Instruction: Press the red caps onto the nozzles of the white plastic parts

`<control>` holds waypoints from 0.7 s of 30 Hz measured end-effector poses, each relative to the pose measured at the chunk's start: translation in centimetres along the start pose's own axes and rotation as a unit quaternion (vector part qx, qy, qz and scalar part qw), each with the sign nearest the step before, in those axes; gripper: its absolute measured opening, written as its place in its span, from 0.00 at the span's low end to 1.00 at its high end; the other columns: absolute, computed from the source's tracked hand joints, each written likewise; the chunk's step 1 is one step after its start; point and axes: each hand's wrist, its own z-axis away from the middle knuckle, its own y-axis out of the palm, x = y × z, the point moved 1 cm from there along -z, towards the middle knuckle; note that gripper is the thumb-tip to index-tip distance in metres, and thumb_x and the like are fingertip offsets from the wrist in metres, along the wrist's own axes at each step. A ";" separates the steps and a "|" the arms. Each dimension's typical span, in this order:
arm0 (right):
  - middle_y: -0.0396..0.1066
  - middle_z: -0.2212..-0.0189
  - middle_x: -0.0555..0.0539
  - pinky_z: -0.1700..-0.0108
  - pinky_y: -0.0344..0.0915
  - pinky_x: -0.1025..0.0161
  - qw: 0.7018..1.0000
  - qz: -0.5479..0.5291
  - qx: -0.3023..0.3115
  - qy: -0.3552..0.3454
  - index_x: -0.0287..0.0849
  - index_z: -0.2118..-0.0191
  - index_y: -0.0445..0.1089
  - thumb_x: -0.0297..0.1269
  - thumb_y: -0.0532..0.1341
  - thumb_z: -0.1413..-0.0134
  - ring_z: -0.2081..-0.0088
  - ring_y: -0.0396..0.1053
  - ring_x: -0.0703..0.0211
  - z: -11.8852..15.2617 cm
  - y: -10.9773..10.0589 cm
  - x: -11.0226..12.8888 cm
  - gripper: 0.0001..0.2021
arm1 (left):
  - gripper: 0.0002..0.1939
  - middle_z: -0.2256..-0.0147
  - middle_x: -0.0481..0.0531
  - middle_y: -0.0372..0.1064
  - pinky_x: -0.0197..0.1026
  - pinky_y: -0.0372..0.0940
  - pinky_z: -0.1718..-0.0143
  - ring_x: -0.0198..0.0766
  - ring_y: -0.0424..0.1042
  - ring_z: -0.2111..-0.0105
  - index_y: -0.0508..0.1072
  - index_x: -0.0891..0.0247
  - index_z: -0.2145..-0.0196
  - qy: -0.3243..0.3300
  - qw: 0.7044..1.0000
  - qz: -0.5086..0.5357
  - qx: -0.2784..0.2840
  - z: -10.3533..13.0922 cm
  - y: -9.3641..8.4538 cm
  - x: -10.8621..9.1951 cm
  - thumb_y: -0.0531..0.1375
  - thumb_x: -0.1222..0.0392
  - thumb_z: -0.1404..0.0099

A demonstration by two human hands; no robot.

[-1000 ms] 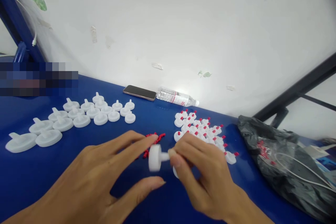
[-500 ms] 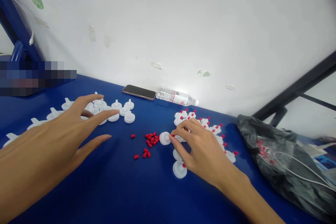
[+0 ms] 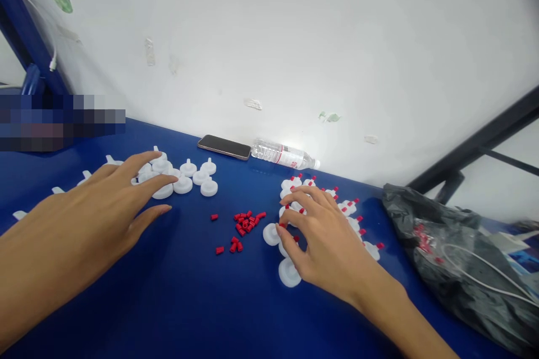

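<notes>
White round caps with bare spouts (image 3: 209,187) cluster at the left. Over them hovers my left hand (image 3: 113,196), fingers apart and holding nothing. Small red tips (image 3: 246,223) lie loose in the middle of the blue table (image 3: 189,291). To their right, several white caps with red tips (image 3: 289,272) form a group. My right hand (image 3: 324,235) is over that group, thumb and index finger pinching the red tip of a white cap (image 3: 272,234) at the group's left edge. My right palm hides some caps.
A phone (image 3: 224,147) and a clear plastic bottle (image 3: 284,154) lie along the wall. At the right is a dark plastic bag (image 3: 455,269) with red tips in a clear bag (image 3: 425,240) and a white cable. A blue frame stands at the left.
The white cap at my right fingertips has moved slightly right and down, closer to the group. My left hand has drawn back a little to the left.
</notes>
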 end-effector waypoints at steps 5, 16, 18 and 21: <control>0.86 0.39 0.34 0.27 0.77 0.19 1.000 -0.003 0.002 0.024 0.45 0.57 0.87 0.39 0.65 0.16 0.25 0.74 0.20 0.4 0.4 0.0 0.15 | 0.32 0.32 0.60 0.84 0.85 0.73 0.27 0.69 0.82 0.35 0.82 0.54 0.28 -0.002 0.999 0.040 0.027 -0.7 0.2 0.3 0.43 0.44 0.10; 0.77 0.36 0.30 0.25 0.75 0.11 0.996 -0.070 -0.018 0.051 0.48 0.44 0.82 0.41 0.62 0.16 0.17 0.65 0.17 0.6 0.1 1.0 0.11 | 0.34 0.37 0.51 0.89 0.75 0.79 0.34 0.66 0.90 0.41 0.89 0.44 0.41 -0.027 0.989 0.125 0.070 -0.5 -0.8 -1.4 0.47 0.35 0.20; 0.78 0.34 0.30 0.23 0.72 0.09 0.998 -0.063 -0.009 0.027 0.46 0.40 0.83 0.39 0.62 0.16 0.17 0.67 0.17 0.5 0.3 1.2 0.12 | 0.33 0.42 0.50 0.91 0.71 0.81 0.38 0.63 0.91 0.45 0.91 0.42 0.45 -0.033 0.987 0.137 0.077 -0.4 -1.1 -1.9 0.48 0.34 0.23; 0.82 0.34 0.30 0.21 0.68 0.08 0.998 -0.057 0.000 -0.011 0.43 0.36 0.83 0.36 0.64 0.16 0.20 0.73 0.20 0.3 0.7 1.5 0.14 | 0.32 0.44 0.46 0.91 0.68 0.82 0.37 0.58 0.91 0.48 0.91 0.37 0.46 -0.046 0.983 0.151 0.090 -0.1 -1.0 -2.3 0.50 0.30 0.26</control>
